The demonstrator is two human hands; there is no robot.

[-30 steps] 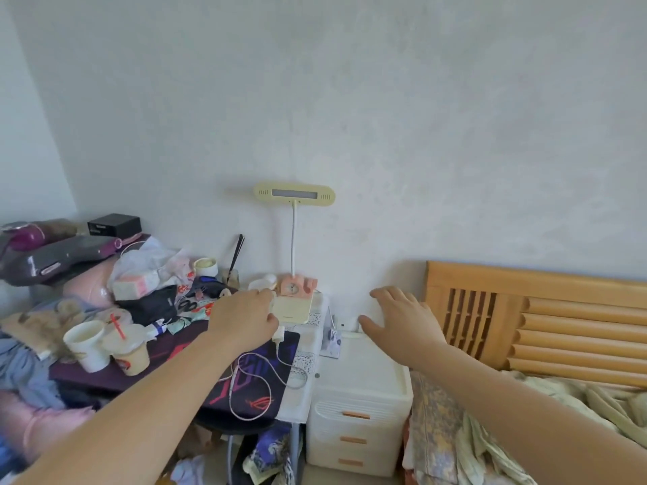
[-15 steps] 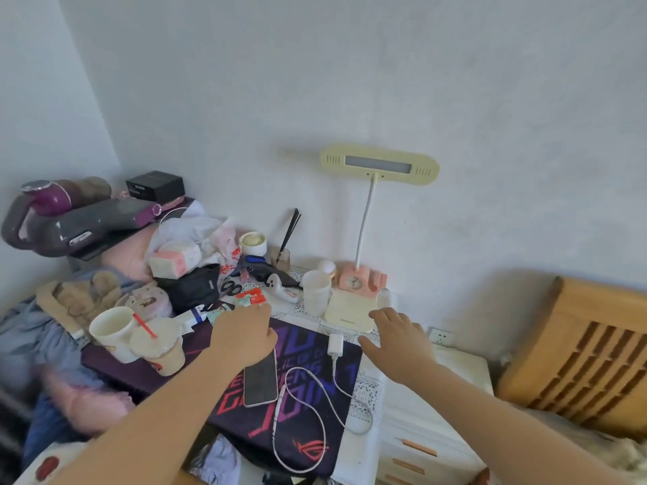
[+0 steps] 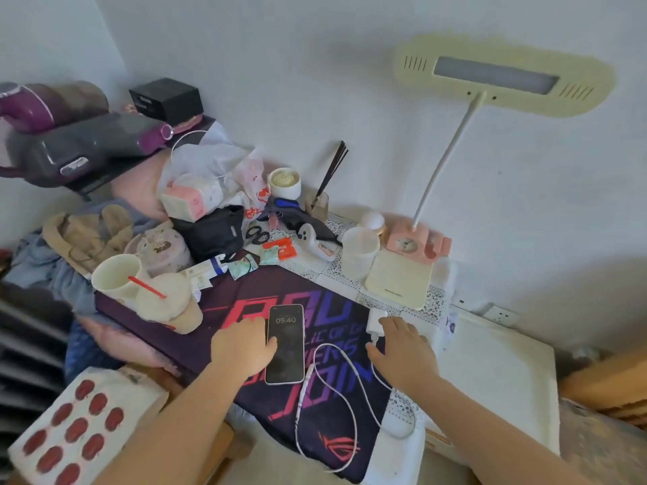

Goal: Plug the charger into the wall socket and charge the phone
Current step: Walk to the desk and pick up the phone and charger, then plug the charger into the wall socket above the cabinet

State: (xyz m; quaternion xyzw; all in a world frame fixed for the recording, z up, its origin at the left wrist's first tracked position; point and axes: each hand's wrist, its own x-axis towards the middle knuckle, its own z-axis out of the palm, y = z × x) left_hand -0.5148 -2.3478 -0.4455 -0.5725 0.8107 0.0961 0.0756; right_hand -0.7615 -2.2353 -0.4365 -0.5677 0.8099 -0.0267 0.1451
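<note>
From the head camera, I look down on a cluttered desk with a dark printed mat (image 3: 245, 302) spread across it. My phone (image 3: 285, 343) lies flat and face up on the mat, its screen lit and reading 09:40. My left hand (image 3: 244, 348) rests at the phone's left edge, fingers loosely curled, the thumb lying on the glass partway down the screen; I am touching the phone, not lifting it.

My right hand (image 3: 402, 351) lies palm down on the right side of the mat, fingers slightly spread and relaxed, holding nothing that I can see. Its fingertips are just beside the white charger (image 3: 375, 321), which lies on the mat with its white cable (image 3: 350, 407) looping down over the mat's front and back up to the phone's lower end; whether it is plugged into the phone I cannot tell.

The wall socket (image 3: 500, 315) sits low on the wall to the right, behind a white drawer unit (image 3: 497, 376) and well apart from the charger. A cream desk lamp (image 3: 504, 77) stands over the back of the desk, and two paper cups (image 3: 140, 285) stand at the mat's left corner.
</note>
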